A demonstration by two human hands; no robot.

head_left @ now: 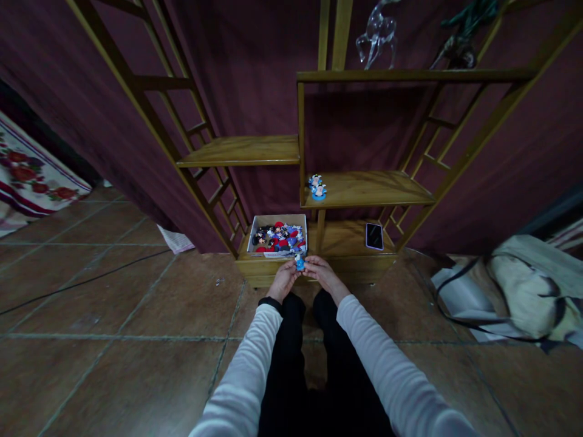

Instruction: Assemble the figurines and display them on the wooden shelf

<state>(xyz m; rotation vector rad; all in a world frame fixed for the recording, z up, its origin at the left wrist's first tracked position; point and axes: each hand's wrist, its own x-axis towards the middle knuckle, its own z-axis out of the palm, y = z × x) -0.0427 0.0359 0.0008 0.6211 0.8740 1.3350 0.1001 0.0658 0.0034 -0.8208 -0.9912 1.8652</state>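
Observation:
A small blue and white figurine (299,263) is pinched between my two hands, just in front of the low shelf. My left hand (284,279) grips it from the left with closed fingers. From the other side, my right hand (321,271) holds it between thumb and fingers. Right behind my hands stands an open cardboard box (279,219) filled with several small red, blue, black and white figurines. On the middle shelf, two similar blue and white figurines (317,187) stand close together at the left end.
A phone (374,236) lies on the bottom shelf (344,233). A clear glass horse figure (377,36) and a dark green ornament (464,36) stand on the upper shelf (414,75). A pale bag (523,291) sits on the floor at right; a cable (91,279) runs along the left.

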